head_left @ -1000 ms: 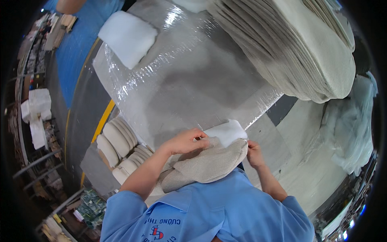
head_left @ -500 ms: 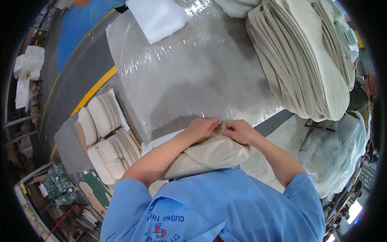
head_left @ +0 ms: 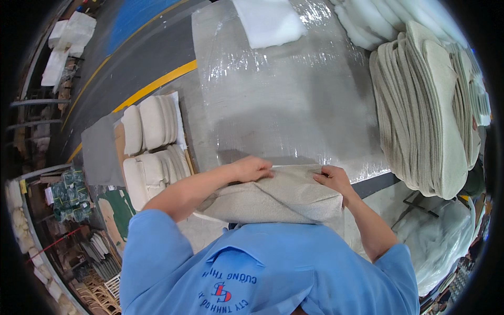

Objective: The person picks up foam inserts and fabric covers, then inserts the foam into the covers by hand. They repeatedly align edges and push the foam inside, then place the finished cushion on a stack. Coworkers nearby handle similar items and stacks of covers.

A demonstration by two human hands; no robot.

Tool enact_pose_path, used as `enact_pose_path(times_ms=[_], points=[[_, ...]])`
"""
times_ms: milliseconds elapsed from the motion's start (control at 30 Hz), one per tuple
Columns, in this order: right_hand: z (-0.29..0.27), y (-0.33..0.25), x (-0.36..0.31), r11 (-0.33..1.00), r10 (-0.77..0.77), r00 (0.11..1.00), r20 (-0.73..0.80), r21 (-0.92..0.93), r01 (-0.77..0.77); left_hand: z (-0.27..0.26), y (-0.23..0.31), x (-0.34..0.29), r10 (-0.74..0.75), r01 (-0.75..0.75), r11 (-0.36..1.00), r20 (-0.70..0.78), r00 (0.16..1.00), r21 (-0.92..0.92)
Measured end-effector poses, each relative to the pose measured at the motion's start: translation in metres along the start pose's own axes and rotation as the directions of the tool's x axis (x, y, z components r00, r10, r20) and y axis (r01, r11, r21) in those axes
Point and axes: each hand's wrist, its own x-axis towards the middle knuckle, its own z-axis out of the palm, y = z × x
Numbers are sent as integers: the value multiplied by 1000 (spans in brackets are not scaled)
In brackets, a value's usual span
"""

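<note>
Head view: hands (head_left: 291, 176) gripping cushion cover (head_left: 278, 197)

Cover (head_left: 278, 197) lies on table (head_left: 283, 105), stack (head_left: 425, 110) at right.

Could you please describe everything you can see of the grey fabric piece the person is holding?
The grey fabric piece looks like coarse woven cloth, beige-grey, filled out like a cushion cover. It lies at the near edge of the plastic-wrapped table, against the person's chest. The left hand and right hand pinch its top edge.
</note>
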Motion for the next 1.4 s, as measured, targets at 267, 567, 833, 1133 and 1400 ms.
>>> enact_pose_path(times_ms=[267,567,833,1133,1400], points=[[7,11,2,988,-85,996,2,-125,85,-8,-36,-27,-27,18,986,-52,998,-165],[14,-80,33,975,-114,936,332,-144,170,91,-101,-164,-679,18,726,-722,-133,-687],[102,-111,50,713,-385,783,489,-380,589,213,-19,-94,-538,-338,604,-682,495,-722],[62,-109,23,501,-244,967,69,863,65,14,96,-48,-279,-463,777,-893,354,-427],[186,-70,-25,-84,-51,901,-431,901,426,-27,123,-57,207,-216,975,-611,764,60]])
